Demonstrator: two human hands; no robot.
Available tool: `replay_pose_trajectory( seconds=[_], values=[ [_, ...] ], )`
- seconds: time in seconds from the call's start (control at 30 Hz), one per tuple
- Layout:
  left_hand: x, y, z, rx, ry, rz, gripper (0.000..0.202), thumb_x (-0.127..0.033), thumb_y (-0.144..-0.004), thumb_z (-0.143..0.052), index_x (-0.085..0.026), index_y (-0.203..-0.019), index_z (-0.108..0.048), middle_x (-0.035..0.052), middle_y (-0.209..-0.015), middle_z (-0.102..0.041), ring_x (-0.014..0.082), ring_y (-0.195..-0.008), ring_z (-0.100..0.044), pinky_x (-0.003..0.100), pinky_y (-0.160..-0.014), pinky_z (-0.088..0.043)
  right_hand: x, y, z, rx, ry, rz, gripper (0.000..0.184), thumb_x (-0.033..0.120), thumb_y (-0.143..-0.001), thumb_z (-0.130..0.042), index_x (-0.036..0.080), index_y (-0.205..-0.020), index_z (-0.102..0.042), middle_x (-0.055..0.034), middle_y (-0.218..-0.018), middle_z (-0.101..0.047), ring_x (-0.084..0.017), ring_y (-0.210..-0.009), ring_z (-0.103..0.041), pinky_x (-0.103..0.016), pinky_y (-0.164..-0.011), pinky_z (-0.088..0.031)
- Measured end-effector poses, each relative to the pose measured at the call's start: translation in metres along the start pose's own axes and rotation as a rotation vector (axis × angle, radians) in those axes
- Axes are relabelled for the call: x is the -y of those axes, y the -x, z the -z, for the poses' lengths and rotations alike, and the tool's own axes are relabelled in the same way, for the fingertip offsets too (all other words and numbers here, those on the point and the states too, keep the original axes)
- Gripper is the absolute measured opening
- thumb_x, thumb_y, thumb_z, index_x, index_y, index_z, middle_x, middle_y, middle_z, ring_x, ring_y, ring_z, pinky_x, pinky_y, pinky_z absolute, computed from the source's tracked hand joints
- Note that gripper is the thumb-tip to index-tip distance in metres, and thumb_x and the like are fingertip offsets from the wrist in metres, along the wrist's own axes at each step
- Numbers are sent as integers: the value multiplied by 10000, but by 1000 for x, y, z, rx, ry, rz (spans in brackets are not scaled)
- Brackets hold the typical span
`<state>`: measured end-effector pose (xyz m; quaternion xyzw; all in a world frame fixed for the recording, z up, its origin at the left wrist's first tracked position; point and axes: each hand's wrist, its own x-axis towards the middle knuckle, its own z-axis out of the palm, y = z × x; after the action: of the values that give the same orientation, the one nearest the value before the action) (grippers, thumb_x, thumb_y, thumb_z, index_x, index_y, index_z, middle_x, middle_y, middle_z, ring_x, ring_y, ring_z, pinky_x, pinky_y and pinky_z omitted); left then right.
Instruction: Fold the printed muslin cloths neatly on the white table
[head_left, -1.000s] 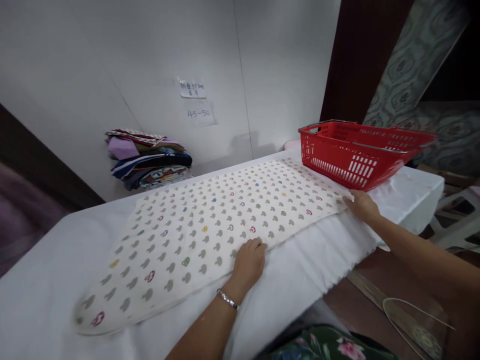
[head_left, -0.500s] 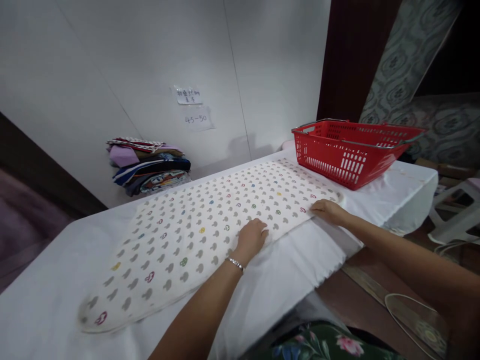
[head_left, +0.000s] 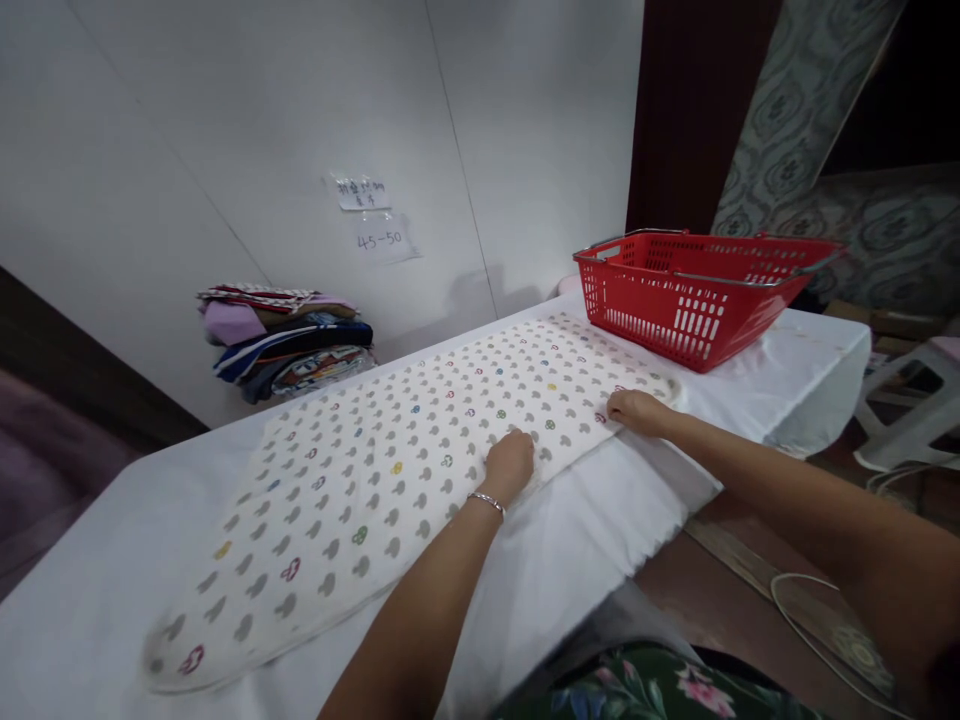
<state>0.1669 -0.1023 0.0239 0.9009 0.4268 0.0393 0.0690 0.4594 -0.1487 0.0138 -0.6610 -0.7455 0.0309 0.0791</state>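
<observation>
A white counter [head_left: 570, 560] against a pale wall carries a long spotted cloth [head_left: 375, 470], lying from 8 to 1 o'clock. The left hand [head_left: 510, 462] and right hand [head_left: 637, 410] rest on its near edge with fingers curled. Whether either grip pinches the fabric cannot be told. A red basket [head_left: 675, 320] stands at 2 o'clock.

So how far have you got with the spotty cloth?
Done: a pile of folded cloths sits by the wall. In hand: the spotty cloth lies spread flat on the table, left hand and right hand on its near edge. Left: it is not folded small like those.
</observation>
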Motion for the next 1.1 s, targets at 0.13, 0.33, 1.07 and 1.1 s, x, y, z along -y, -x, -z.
replay_pose_trajectory(
  seconds=[0.13,0.33,1.07,1.1],
  values=[
    [4,-4,2,-88,-41,5,212,-136,-893,-333,-175,-901,-542,64,-966,-566,164,-870,-551,278,-708,-399,1,1,3,-29,3,-16,201,181,-808,-440,167,-808,-641,-82,-891,-646,-197,-822,-560,-284,-716,-383],
    [7,-6,-4,-39,-66,-6,202,-167,-899,-358,-174,-868,-558,57,-964,-562,159,-852,-555,270,-698,-401,1,3,-3,-30,-64,-22,197,206,-818,-451,185,-784,-644,-65,-863,-656,-189,-814,-568,-278,-722,-397],
    [-37,28,-7,49,-198,-271,259,-5,-775,-400,-132,-921,-572,110,-951,-544,221,-880,-532,321,-696,-417,-19,45,-1,-139,130,251,304,192,-888,-345,170,-951,-642,-119,-978,-621,-219,-889,-549,-373,-803,-409],
    [-38,27,-5,57,-192,-253,268,4,-769,-398,-133,-925,-567,107,-941,-543,216,-869,-536,316,-691,-418,-19,43,1,-126,165,248,311,192,-894,-331,169,-923,-639,-116,-950,-624,-216,-863,-550,-367,-789,-405]
  ],
)
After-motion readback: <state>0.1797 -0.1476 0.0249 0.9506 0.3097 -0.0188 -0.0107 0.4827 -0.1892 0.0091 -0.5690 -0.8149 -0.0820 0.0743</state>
